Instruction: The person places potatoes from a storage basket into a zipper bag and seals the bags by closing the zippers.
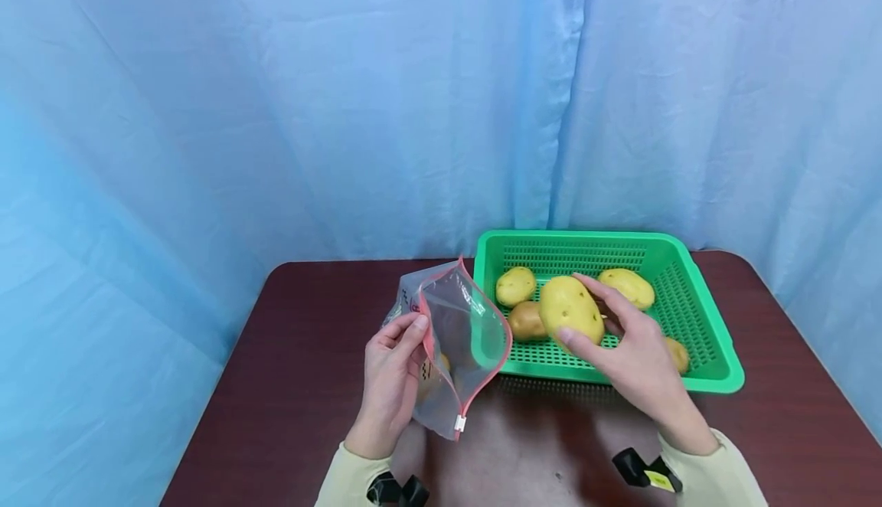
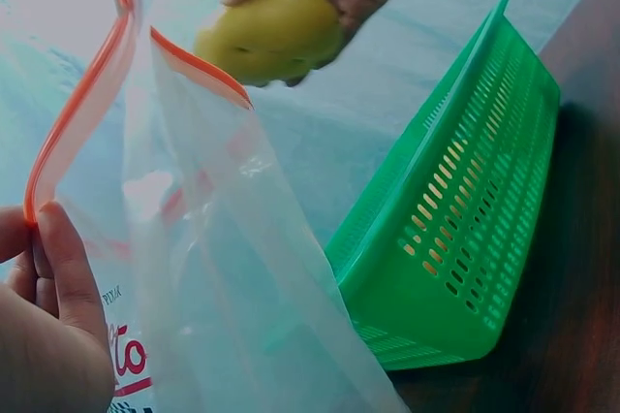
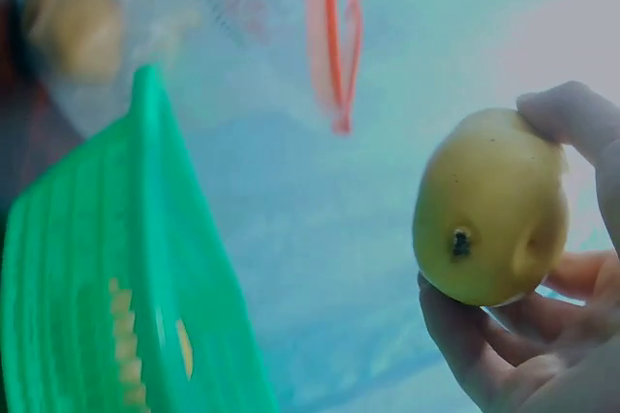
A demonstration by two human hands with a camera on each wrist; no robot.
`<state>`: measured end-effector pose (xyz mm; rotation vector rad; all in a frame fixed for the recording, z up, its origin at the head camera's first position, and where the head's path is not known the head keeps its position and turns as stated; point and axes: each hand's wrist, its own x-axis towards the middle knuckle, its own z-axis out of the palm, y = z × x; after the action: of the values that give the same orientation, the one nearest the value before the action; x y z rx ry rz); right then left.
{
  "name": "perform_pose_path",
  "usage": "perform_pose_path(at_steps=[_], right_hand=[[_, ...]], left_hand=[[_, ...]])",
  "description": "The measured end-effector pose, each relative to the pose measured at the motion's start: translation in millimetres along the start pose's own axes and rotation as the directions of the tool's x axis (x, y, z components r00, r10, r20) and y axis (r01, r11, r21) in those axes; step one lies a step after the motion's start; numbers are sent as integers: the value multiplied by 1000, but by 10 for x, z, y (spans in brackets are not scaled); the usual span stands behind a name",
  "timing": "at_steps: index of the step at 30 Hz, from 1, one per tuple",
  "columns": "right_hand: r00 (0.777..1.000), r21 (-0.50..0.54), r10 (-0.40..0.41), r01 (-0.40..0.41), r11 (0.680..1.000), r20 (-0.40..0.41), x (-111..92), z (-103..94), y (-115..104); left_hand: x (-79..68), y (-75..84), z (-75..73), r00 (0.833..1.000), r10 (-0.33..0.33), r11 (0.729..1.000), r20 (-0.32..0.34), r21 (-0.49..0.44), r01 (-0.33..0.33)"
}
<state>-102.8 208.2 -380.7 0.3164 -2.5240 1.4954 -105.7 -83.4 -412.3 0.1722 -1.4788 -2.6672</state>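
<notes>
My left hand (image 1: 391,377) pinches the pink-edged rim of a clear zip bag (image 1: 468,319) between thumb and fingers. The bag's mouth gapes toward the right, and a white slider (image 1: 460,423) sits at its near end. Through the plastic, a potato (image 3: 76,25) shows low in the bag in the right wrist view. My right hand (image 1: 641,361) grips a yellow potato (image 1: 570,308) by its sides, above the green basket (image 1: 717,338) and apart from the bag. Dark eyes mark that potato in the right wrist view.
Several other potatoes lie in the basket, among them a browner one (image 1: 527,323) and a yellow one (image 1: 627,287) at the back. The basket stands on a dark brown table (image 1: 303,384), close to the bag's right side. Behind the table hangs a blue curtain (image 1: 386,109).
</notes>
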Motion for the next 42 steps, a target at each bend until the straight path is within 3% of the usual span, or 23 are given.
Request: perform_pose_path(at_steps=[4, 9, 15, 20, 27, 35, 37, 40, 42], right_hand=[[998, 106, -25, 31, 994, -64, 0, 139, -153], [991, 130, -70, 84, 988, -110, 52, 418, -292], [987, 80, -142, 149, 986, -80, 173, 771, -375], [987, -47, -158, 157, 987, -32, 286, 971, -406], [970, -304, -242, 241, 922, 34, 420, 1100, -426], [952, -445, -288, 302, 843, 99, 561, 1205, -484], [950, -434, -296, 311, 846, 103, 588, 1228, -486], [952, -361, -293, 305, 881, 90, 586, 1237, -474], [930, -302, -366, 355, 885, 20, 562, 1225, -426]], left_hand=[[57, 0, 37, 1000, 3, 1000, 12, 5, -3], [109, 4, 74, 1000, -5, 1000, 22, 2, 5], [124, -3, 98, 1000, -18, 1000, 6, -6, 18], [131, 2, 104, 1000, -15, 1000, -15, -23, 15], [143, 30, 92, 1000, -3, 997, -21, -73, 1], [159, 117, 44, 999, -32, 988, -37, -151, 26], [168, 133, 40, 998, -40, 987, -43, -160, 32], [185, 152, 42, 998, -42, 980, -46, -199, 32], [195, 168, 33, 999, -35, 973, -41, -231, 25]])
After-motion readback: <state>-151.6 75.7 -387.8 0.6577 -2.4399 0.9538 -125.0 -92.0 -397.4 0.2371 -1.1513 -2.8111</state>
